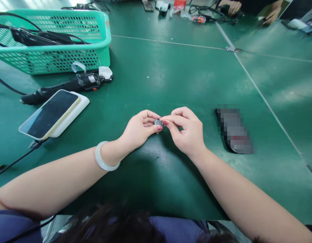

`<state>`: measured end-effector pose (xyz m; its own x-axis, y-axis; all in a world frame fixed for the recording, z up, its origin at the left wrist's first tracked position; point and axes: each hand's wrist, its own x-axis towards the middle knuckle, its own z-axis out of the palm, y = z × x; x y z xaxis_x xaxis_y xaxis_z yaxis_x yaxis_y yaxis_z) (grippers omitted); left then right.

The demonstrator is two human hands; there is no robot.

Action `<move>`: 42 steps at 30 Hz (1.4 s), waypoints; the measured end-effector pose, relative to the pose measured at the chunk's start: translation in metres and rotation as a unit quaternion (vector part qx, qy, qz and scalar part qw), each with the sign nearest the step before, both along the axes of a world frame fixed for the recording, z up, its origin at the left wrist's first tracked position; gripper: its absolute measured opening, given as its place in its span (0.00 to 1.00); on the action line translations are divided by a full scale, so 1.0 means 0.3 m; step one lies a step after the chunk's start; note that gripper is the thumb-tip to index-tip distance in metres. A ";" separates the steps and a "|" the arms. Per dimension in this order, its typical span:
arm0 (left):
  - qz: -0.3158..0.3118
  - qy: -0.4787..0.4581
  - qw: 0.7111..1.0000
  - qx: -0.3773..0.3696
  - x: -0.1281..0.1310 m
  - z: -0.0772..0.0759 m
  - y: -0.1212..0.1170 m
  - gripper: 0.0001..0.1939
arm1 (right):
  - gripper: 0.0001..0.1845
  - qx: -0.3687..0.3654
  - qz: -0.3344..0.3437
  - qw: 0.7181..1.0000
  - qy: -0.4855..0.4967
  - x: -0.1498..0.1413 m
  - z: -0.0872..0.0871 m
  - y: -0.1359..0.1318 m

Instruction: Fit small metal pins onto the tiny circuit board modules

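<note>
Head view of two bare hands over a green worktop [181, 77]. The left hand [140, 130], with a pale bangle [101, 157] at its wrist, is closed on a small grey component [159, 123] at the centre of the frame, pinched between thumb and fingers. The right hand [187, 130] meets it from the right, thumb and index finger brought together at the component's right end. Upper left: a green perforated basket [102, 54] containing black cabled items [41, 36]; below it, a black handheld tool [80, 82] and a phone [51, 113] resting on a white block [82, 103]. Right of centre: a dark, pixelated object [234, 131]. Upper right: another person's hands [233, 7].
</note>
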<state>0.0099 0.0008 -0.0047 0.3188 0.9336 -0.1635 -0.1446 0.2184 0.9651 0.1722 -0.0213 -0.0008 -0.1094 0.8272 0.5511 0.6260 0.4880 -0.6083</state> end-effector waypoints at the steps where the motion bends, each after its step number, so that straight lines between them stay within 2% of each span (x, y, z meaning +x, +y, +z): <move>1: 0.000 0.001 1.000 0.001 0.000 0.000 0.000 0.14 | 0.09 0.005 0.002 1.000 -0.001 0.001 0.001 0.000; 6: -0.007 0.026 1.000 0.012 0.001 0.007 -0.004 0.13 | 0.08 0.007 0.016 1.000 -0.020 -0.008 0.004 -0.004; 12: -0.029 0.062 0.997 0.035 0.000 0.014 -0.010 0.12 | 0.05 -0.043 0.015 0.999 -0.028 -0.003 0.015 0.001; 16: -0.052 0.068 0.996 0.036 0.001 0.008 -0.012 0.11 | 0.06 -0.057 0.029 0.997 -0.040 0.008 0.024 0.002; 26: -0.088 0.058 0.994 0.029 -0.002 0.003 -0.014 0.11 | 0.08 -0.121 0.087 0.989 0.011 0.033 0.028 0.016; 30: -0.093 0.051 0.994 0.031 -0.004 0.002 -0.012 0.12 | 0.09 -0.074 0.077 0.994 -0.014 0.037 0.027 0.013; 38: -0.076 0.019 0.997 0.013 -0.003 -0.003 -0.008 0.12 | 0.07 0.066 0.018 0.995 -0.071 0.032 0.010 0.003; 40: -0.061 -0.009 0.998 0.001 -0.002 -0.007 -0.006 0.13 | 0.07 0.068 -0.007 0.996 -0.050 0.034 0.013 0.002; 42: -0.023 -0.048 0.998 -0.012 -0.002 -0.010 0.001 0.14 | 0.08 0.034 -0.030 0.998 -0.031 0.038 0.013 0.004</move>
